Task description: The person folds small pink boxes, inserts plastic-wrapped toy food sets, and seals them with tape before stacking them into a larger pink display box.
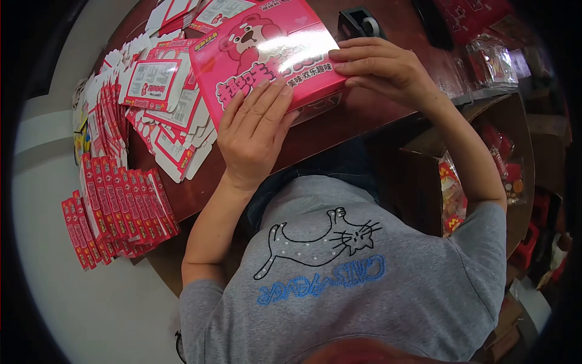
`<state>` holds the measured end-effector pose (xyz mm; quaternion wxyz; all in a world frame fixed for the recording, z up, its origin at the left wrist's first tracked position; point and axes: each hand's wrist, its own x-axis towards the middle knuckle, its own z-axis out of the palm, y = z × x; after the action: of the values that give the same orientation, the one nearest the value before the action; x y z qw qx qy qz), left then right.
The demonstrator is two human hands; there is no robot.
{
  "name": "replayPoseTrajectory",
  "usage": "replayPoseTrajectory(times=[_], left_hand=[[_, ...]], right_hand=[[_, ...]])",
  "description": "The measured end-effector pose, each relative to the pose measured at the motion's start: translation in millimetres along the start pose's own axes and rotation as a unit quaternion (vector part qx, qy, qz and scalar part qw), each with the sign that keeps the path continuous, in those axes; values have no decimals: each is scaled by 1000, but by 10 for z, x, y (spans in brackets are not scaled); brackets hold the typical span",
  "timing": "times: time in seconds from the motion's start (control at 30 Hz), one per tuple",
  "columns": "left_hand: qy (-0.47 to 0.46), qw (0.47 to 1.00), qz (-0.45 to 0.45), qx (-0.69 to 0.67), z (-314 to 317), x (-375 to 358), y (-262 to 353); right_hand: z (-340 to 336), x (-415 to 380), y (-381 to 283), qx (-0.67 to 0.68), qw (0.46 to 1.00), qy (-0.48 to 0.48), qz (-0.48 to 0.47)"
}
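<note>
A large pink cardboard box (273,60) with a cartoon bear and white Chinese lettering lies on the dark red table, at the top centre of the head view. My left hand (251,130) rests on the lid's near left part, fingers stretched flat and thumb beside the near edge. At the box's right end, my right hand (388,67) grips the edge, fingertips on the lid and the lower fingers against the side. Left of the box, several flat pink-and-white cartons (154,82) lie overlapped in a fanned pile.
Stacked pink cartons (121,200) stand at the table's left edge. A black tape dispenser (359,24) sits behind the box. Clear plastic packets (494,64) lie at the right. Below them an open brown carton (521,133) holds colourful packets. The table's near edge (321,136) runs before my body.
</note>
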<state>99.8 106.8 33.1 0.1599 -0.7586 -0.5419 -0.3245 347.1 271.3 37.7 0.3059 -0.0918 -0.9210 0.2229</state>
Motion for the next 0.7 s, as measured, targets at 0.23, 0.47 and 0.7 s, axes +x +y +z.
replayPoseTrajectory(times=[0.23, 0.47, 0.7], left_hand=[[12, 999, 33, 21, 46, -78, -56], [13, 999, 25, 35, 69, 43, 95], [61, 996, 56, -25, 311, 85, 107]], right_hand=[[80, -66, -7, -64, 998, -22, -19], [242, -201, -135, -115, 991, 54, -42], [307, -351, -292, -221, 932, 267, 106]])
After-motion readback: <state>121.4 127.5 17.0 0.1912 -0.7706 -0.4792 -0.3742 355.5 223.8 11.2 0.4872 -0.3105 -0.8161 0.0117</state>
